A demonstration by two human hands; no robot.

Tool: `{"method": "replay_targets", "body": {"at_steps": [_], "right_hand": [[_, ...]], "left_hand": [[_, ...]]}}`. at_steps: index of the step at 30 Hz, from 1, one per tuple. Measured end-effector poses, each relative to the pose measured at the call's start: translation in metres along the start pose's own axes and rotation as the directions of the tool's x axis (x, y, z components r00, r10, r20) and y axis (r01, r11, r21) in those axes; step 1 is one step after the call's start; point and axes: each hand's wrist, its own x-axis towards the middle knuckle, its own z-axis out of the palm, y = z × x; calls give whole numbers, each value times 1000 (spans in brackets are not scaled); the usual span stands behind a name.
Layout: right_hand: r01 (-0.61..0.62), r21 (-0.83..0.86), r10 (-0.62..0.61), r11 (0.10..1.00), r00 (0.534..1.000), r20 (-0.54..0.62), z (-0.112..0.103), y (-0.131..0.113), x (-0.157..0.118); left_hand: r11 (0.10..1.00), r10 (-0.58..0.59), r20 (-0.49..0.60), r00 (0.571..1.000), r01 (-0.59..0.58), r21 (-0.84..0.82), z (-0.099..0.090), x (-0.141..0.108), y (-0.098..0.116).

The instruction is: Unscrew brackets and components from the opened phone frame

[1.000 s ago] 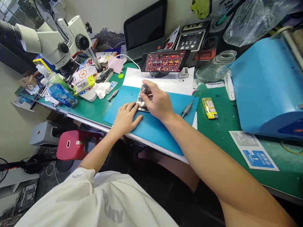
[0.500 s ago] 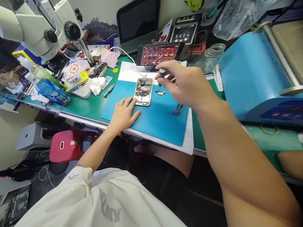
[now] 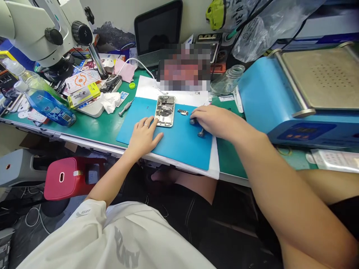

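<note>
An opened phone (image 3: 166, 112) with bare inner parts lies on the blue mat (image 3: 179, 145). My left hand (image 3: 143, 137) rests flat with fingers spread, its fingertips at the phone's lower left edge. At the mat's right side, my right hand (image 3: 211, 118) is low with its fingers curled round a dark-capped screwdriver (image 3: 192, 121). Just below that hand a second screwdriver (image 3: 201, 133) lies on the mat, partly hidden. A small metal part (image 3: 183, 112) sits between the phone and my right hand.
A blue machine (image 3: 258, 93) stands at the right, near a glass jar (image 3: 228, 80). Bottles (image 3: 52, 106), a microscope (image 3: 50, 35) and a grey screwdriver (image 3: 125, 108) are at the left. Another person's arm (image 3: 331, 183) shows at the right edge.
My right hand has come down and right, from above the small metal part to the mat's right side, with the screwdriver. My left hand stays by the phone. The view has shifted.
</note>
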Motion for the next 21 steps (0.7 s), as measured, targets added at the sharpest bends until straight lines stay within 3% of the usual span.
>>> {"method": "replay_targets", "body": {"at_steps": [4,9,15,21], "right_hand": [[-7,-66,11,998,998,57,-10,5,-11],[-31,-110,34,993,999,29,-29,9,-36],[30,-262,-20,965,999,40,-21,-6,-51],[80,-304,-68,949,996,51,-22,-6,-51]], "left_hand": [[1000,-1,-3,1000,1,1,0,0,1],[1000,6,-8,1000,-6,3,-2,1,0],[1000,7,-15,1000,-7,10,-2,2,0],[1000,7,-13,1000,-7,26,-2,1,1]]}}
